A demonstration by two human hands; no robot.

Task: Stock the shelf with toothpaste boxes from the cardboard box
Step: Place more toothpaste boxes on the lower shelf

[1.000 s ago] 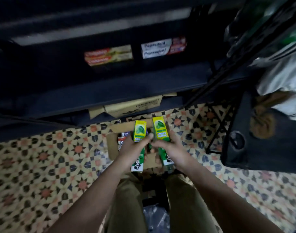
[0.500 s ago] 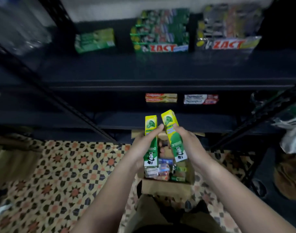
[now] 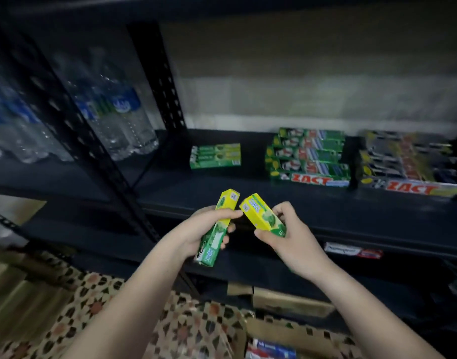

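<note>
My left hand (image 3: 200,233) grips a green-and-yellow toothpaste box (image 3: 217,229), held upright and tilted right. My right hand (image 3: 289,237) grips a second green-and-yellow toothpaste box (image 3: 261,212), tilted left so the two yellow ends nearly touch. Both are raised in front of the dark shelf (image 3: 248,193). On that shelf lies a small stack of matching green boxes (image 3: 215,156). The cardboard box (image 3: 294,335) sits on the floor at the bottom, with more toothpaste boxes (image 3: 270,351) showing inside.
Stacks of Zact boxes in green (image 3: 310,159) and grey (image 3: 409,167) fill the shelf's right side. Water bottles (image 3: 113,112) stand in the left bay behind a black upright (image 3: 74,117). A white-and-red box (image 3: 351,251) lies on the lower shelf. Patterned tile floor (image 3: 175,330) lies below.
Both hands have lifted the two boxes from over the cardboard box up to shelf height. The view has tilted up, and the boxes have tipped toward each other.
</note>
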